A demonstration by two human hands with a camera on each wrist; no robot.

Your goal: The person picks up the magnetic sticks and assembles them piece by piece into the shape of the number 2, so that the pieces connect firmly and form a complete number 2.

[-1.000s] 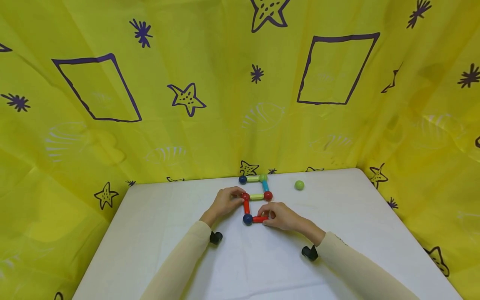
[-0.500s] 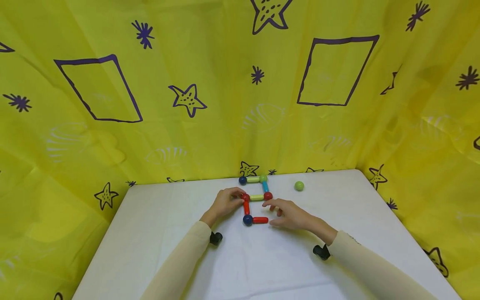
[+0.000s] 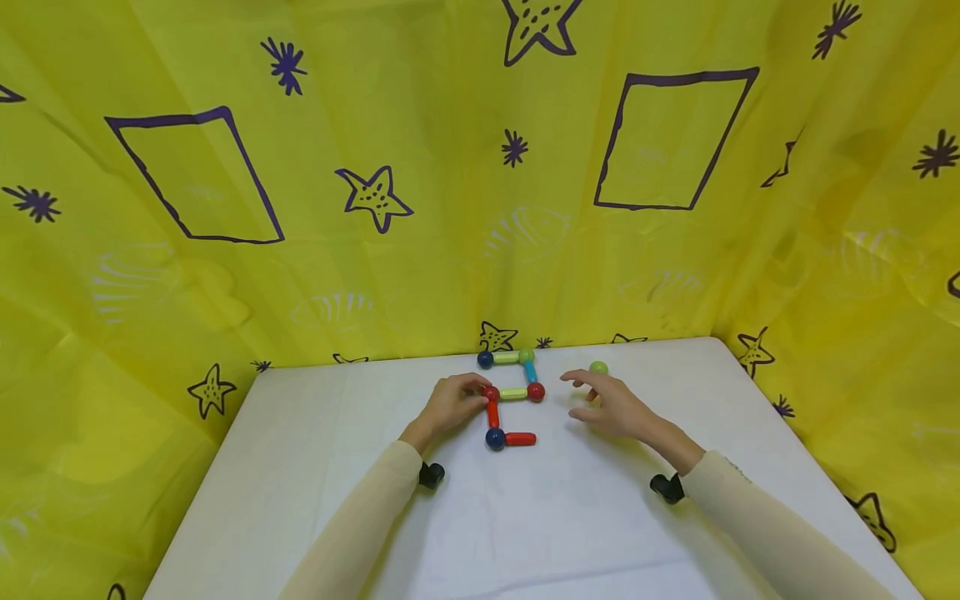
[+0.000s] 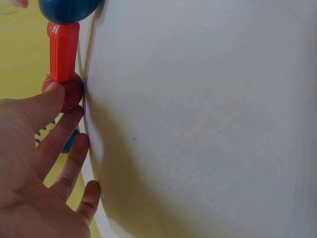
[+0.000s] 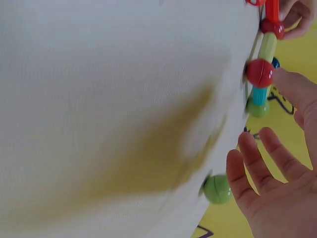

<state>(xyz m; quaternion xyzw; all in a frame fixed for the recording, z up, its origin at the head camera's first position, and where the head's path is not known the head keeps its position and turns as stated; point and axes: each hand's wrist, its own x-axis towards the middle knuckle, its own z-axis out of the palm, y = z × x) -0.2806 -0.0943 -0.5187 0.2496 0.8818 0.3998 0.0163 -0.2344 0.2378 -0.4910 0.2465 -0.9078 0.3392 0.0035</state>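
Note:
With thumb and finger, my left hand [image 3: 452, 403] pinches the left red ball [image 4: 73, 92] of a ball-and-rod chain. From it a red rod [image 4: 63, 52] leads to a dark blue ball [image 3: 495, 438], where another red rod [image 3: 521, 439] points right with a bare end. The chain's far part has a yellow-green rod [image 3: 513, 393], a second red ball [image 5: 259, 73], a light blue rod [image 3: 532, 372], a green ball [image 3: 527, 356], another yellow-green rod [image 3: 506, 358] and a dark blue ball [image 3: 485, 359]. Fingers spread, my right hand [image 3: 618, 406] holds nothing, close to a loose green ball [image 5: 217, 189].
A white-covered table [image 3: 540, 533] lies under everything. Its back edge meets a yellow curtain [image 3: 450, 275] printed with stars and frames, which also hangs along both sides. The chain's far end sits close to that back edge.
My right hand has let go of the near red rod and moved right and away from me, toward the loose green ball. The left hand keeps its place on the red ball.

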